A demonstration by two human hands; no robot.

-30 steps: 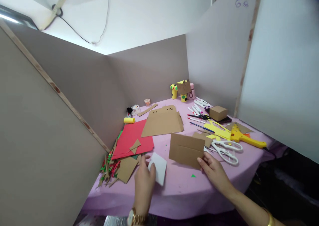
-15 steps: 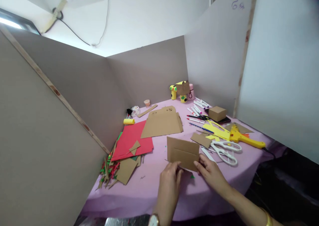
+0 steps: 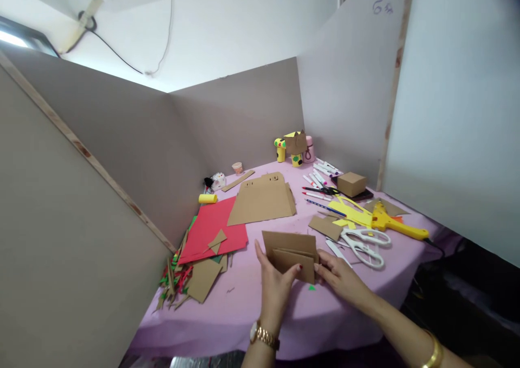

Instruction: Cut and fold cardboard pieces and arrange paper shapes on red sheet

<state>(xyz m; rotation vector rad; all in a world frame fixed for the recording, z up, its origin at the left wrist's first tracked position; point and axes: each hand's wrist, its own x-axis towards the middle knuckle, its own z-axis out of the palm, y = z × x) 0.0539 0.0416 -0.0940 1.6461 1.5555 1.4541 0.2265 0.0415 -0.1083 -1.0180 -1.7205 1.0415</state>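
Observation:
Above the front of the table I hold a folded piece of brown cardboard [image 3: 289, 240], its front flap standing away from the taller back panel. My left hand [image 3: 273, 289] has its thumb on the front flap and its index finger stretched up beside the left edge; its other fingers are partly hidden. At the right edge, my right hand [image 3: 335, 273] pinches the cardboard between thumb and fingers. A small green scrap [image 3: 312, 288] lies on the cloth just below. White-handled scissors [image 3: 368, 246] rest to the right of the right hand, beside a flat cardboard piece [image 3: 325, 228].
A yellow glue gun [image 3: 396, 224] with a cord lies at the right. Red sheets [image 3: 217, 222] and a cardboard scrap pile [image 3: 203, 278] are at the left. Behind stand a large cut cardboard sheet [image 3: 262, 203], markers [image 3: 317, 179], a small cardboard box [image 3: 351, 184] and yellow decorated figures [image 3: 280, 150].
The cardboard has gone from a nearly flat panel to a folded one with its front flap showing. My left hand has moved up its left side, with thumb and index finger spread.

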